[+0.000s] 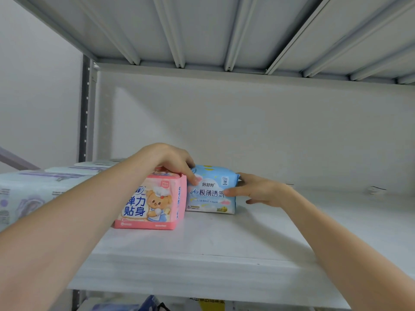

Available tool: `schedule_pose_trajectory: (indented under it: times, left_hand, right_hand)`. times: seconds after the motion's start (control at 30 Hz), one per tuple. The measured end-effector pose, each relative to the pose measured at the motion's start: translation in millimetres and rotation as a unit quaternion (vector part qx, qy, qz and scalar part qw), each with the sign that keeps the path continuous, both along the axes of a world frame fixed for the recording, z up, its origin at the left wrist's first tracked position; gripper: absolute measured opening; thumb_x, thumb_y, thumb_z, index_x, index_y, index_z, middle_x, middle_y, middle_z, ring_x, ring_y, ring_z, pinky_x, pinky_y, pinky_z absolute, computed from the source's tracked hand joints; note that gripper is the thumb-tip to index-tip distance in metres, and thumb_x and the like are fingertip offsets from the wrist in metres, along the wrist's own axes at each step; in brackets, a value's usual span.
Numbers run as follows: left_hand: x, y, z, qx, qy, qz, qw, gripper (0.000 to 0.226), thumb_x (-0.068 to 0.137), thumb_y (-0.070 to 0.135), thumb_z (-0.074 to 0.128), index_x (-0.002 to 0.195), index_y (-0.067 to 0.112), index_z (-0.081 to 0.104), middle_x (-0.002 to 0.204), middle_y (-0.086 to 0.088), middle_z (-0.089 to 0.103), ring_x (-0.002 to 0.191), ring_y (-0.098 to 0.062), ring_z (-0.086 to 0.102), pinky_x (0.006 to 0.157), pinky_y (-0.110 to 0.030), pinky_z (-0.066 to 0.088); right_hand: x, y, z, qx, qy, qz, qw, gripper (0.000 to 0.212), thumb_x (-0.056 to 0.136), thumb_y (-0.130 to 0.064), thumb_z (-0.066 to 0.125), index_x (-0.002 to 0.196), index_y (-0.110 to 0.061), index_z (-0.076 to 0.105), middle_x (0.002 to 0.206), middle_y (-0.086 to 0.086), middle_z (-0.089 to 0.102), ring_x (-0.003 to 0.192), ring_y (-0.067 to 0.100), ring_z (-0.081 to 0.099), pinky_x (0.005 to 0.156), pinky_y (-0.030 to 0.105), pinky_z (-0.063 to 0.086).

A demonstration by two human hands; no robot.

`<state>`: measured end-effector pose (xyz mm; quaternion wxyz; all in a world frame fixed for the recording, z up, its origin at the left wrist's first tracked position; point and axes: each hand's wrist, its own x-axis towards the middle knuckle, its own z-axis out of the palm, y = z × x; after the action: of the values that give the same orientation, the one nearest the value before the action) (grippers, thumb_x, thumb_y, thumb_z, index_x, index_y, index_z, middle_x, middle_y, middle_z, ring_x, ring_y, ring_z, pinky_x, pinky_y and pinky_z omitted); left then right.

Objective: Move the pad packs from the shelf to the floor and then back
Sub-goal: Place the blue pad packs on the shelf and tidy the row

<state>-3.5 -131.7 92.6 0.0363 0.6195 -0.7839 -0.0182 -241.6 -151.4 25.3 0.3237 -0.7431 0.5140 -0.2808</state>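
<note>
Two pad packs stand side by side on the white shelf (pixel 224 243). The pink pad pack (pixel 155 205) with a cartoon bear is on the left, the light blue pad pack (pixel 208 196) touches its right side. My left hand (pixel 170 161) lies over the top of the pink pack, fingers curled down onto the blue pack's upper left corner. My right hand (pixel 258 190) grips the blue pack's right end, thumb on its front face, fingers behind it.
Several large white and purple packs (pixel 33 189) fill the shelf's left end. A grey upright post (pixel 86 108) stands at the back left. The ribbed underside of the upper shelf (pixel 224 30) hangs overhead. More goods show on the level below (pixel 152 304).
</note>
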Motion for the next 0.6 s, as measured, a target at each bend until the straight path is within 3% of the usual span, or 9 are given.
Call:
schedule_pose_trajectory:
  times: [0.2, 0.43, 0.53, 0.6]
  left_hand:
    - [0, 5, -1, 0.003, 0.028, -0.001, 1.0, 0.053, 0.081, 0.051, 0.07, 0.122, 0.018, 0.064, 0.117, 0.0, 0.069, 0.106, -0.022, 0.067, 0.098, -0.041, 0.051]
    - [-16, 12, 2, -0.011, -0.026, 0.021, 0.999, 0.048, 0.083, 0.045, 0.069, 0.118, 0.012, 0.065, 0.117, -0.003, 0.067, 0.106, -0.023, 0.064, 0.096, -0.037, 0.05]
    - [-21, 11, 4, -0.018, -0.015, 0.03, 0.999, 0.054, 0.082, 0.045, 0.07, 0.121, 0.01, 0.063, 0.122, -0.006, 0.065, 0.108, -0.025, 0.062, 0.095, -0.036, 0.048]
    - [-24, 13, 4, -0.028, 0.001, 0.027, 0.999, 0.057, 0.081, 0.046, 0.071, 0.123, 0.009, 0.06, 0.127, -0.007, 0.061, 0.102, -0.024, 0.061, 0.09, -0.033, 0.047]
  right_hand:
    - [3, 2, -2, -0.02, 0.01, -0.007, 1.0, 0.049, 0.083, -0.037, 0.073, 0.125, -0.037, 0.048, 0.125, -0.015, 0.059, 0.123, 0.012, 0.048, 0.097, 0.038, 0.037]
    - [7, 7, -4, -0.044, 0.002, -0.024, 0.999, 0.043, 0.083, -0.036, 0.073, 0.119, -0.035, 0.05, 0.124, -0.01, 0.061, 0.124, 0.016, 0.051, 0.096, 0.037, 0.043]
    - [8, 9, -5, -0.053, -0.009, -0.032, 0.998, 0.054, 0.082, -0.036, 0.074, 0.128, -0.03, 0.047, 0.125, -0.006, 0.061, 0.108, 0.012, 0.056, 0.072, 0.024, 0.045]
    - [6, 12, -4, -0.059, -0.021, -0.044, 0.997, 0.072, 0.081, -0.038, 0.075, 0.141, -0.024, 0.038, 0.129, -0.003, 0.058, 0.106, 0.013, 0.054, 0.074, 0.023, 0.042]
